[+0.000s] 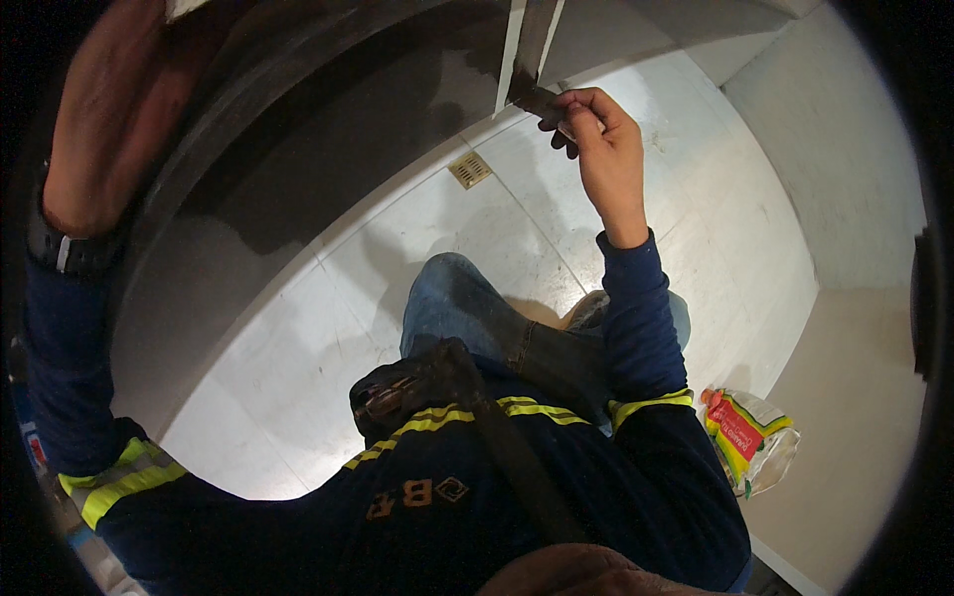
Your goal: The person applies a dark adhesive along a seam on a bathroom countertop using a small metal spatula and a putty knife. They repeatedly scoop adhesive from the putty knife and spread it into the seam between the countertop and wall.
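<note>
My right hand (pixel 598 134) is closed in a pinch on a small, flat, brush-like tool (pixel 537 99) with a dark, coated end. Its tip meets the lower end of a dark strip (pixel 538 40), which runs between two pale tape-like bands on the grey surface at the top. Dark stains cover some of the fingertips. Raised at the upper left is my left hand (pixel 124 109), in shadow, above a black wristband (pixel 75 240). Its fingers run toward the picture's top edge beside a pale edge (pixel 185 8); whether they hold it is hidden.
A curved grey wall-like surface (pixel 348 149) sweeps across the left and top. Pale tiles (pixel 328 318) with a square brass drain grate (pixel 469 170) lie below. By my right elbow is a cut-open plastic container (pixel 750 437) with a red and yellow label. A pale wall (pixel 825 139) rises at right.
</note>
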